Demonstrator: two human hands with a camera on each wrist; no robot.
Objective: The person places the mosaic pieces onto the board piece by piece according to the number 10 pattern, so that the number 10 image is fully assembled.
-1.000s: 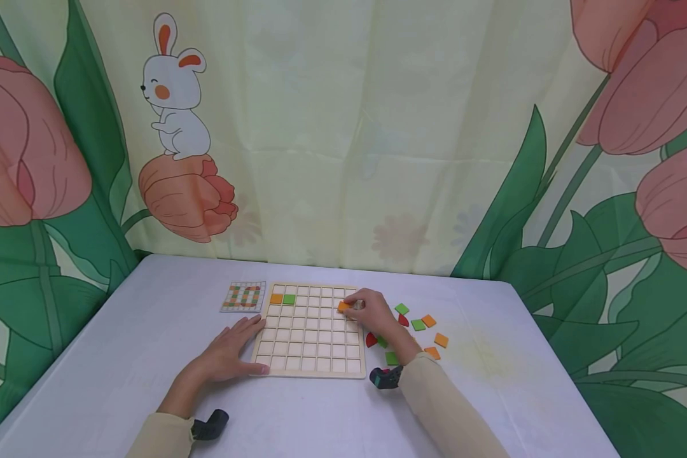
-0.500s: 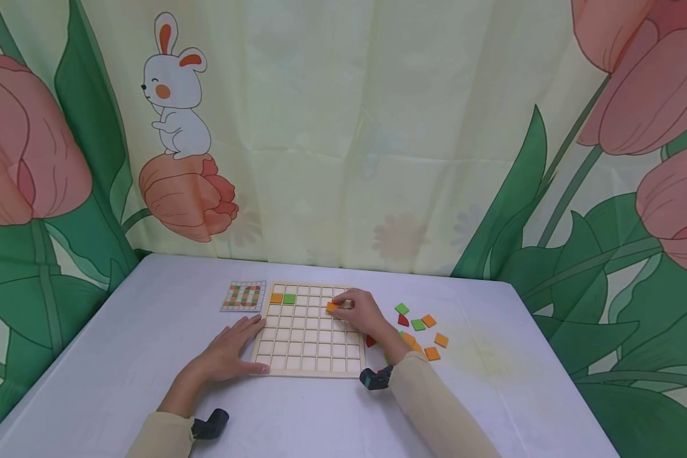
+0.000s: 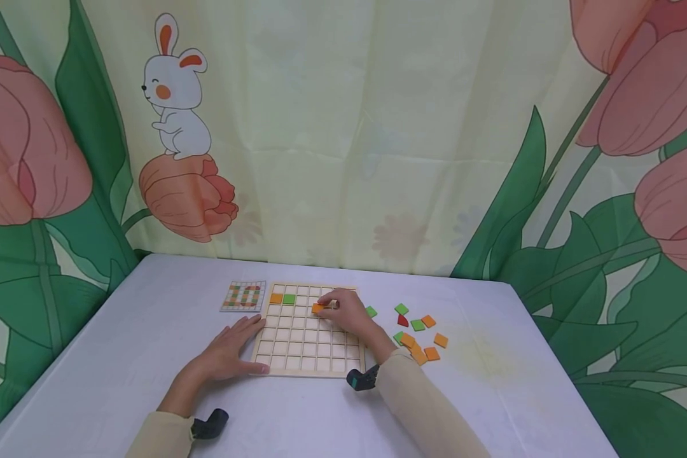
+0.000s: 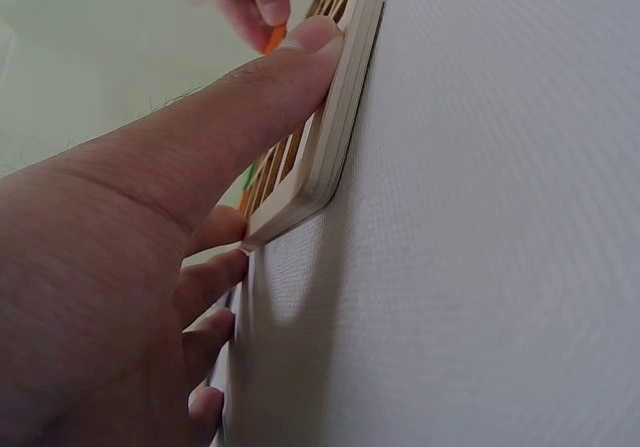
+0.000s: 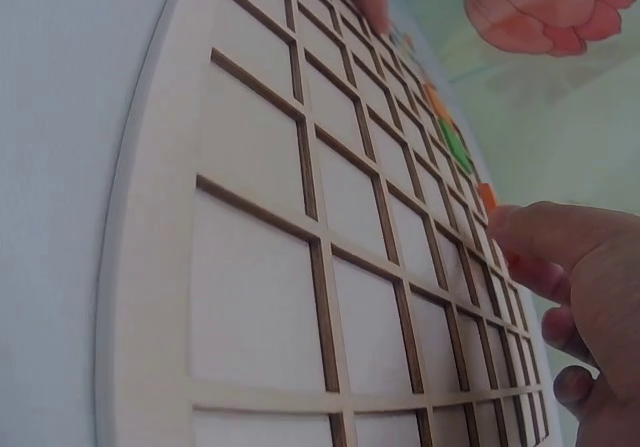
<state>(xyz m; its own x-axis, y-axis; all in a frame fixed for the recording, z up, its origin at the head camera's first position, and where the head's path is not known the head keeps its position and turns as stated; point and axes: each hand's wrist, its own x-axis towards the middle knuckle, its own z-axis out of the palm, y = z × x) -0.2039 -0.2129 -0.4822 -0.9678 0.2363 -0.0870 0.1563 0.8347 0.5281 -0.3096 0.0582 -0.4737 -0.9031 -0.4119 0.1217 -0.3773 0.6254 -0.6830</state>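
Note:
My right hand [image 3: 348, 312] pinches an orange square tile [image 3: 317, 308] between thumb and fingertips, over the upper part of a wooden grid board [image 3: 295, 372]. In the right wrist view this orange tile [image 5: 487, 197] shows at the thumb tip. My left hand [image 3: 229, 351] touches the board's left side with spread fingers; in the left wrist view its thumb [image 4: 270, 87] lies on the frame. An orange tile [image 3: 276, 298] and a green tile [image 3: 289, 299] sit side by side in cells at the board's upper left.
A pattern card [image 3: 243, 297] lies left of the board. Right of it are scattered several loose tiles: orange tiles [image 3: 432, 353], green tiles [image 3: 417, 325] and a red quarter-round piece [image 3: 402, 320]. The right forearm hides part of this area. A printed curtain [image 3: 343, 159] hangs behind the table.
My right hand has moved left across the board, carrying the orange tile with it. The left hand has stayed at the board's left side.

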